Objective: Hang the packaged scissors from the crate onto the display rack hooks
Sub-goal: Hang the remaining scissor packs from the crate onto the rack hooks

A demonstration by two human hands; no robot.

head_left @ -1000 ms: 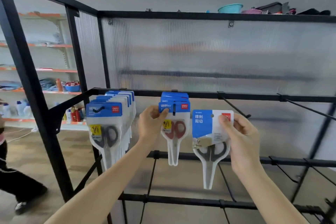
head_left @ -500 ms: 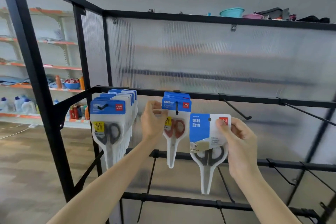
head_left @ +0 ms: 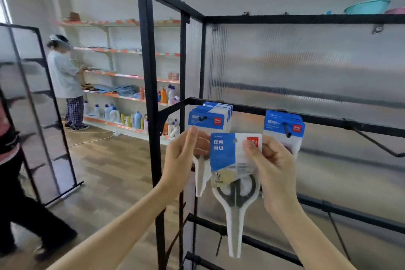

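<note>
A: Which step is the person at now?

B: I think the hanging step. The right hand (head_left: 275,173) pinches one packaged scissors (head_left: 235,173) at the upper right corner of its card, thumb in front. The pack is in the air, in front of the display rack (head_left: 306,116), between the full left hook (head_left: 202,118) and the middle hook (head_left: 286,130), and it is on no hook.

A: And the left hand (head_left: 180,160)?

B: It is raised just beside the pack, with the fingers almost straight. It holds nothing that I can see.

A: What does the next move need?

B: In my judgement, the small hole (head_left: 235,140) at the top of the card must meet the tip of a hook, probably the middle hook or the bare hook (head_left: 372,140) at the right. The crate is not in view.
</note>
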